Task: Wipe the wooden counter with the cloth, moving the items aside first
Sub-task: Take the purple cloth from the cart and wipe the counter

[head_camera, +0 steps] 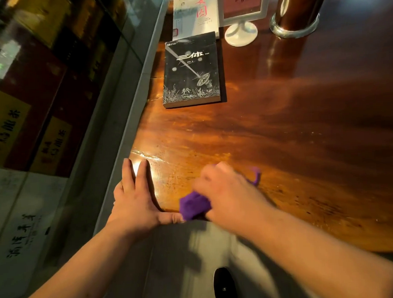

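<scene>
My right hand [227, 192] is closed on a bunched purple cloth [194, 204] and presses it on the near left corner of the glossy wooden counter [292, 132]. A purple end of the cloth sticks out past my knuckles on the right. My left hand [136, 197] lies flat with fingers spread on the counter's left edge, its thumb touching the cloth. A black paperback book [191, 71] lies flat farther back near the left edge. Behind it lies a white book [195, 14].
A white sign stand [242, 33] with a pink card and a shiny brown cylinder with a metal base [296, 25] stand at the back. A glass partition [127, 68] runs along the counter's left side. Grey floor and a dark shoe [224, 286] are below.
</scene>
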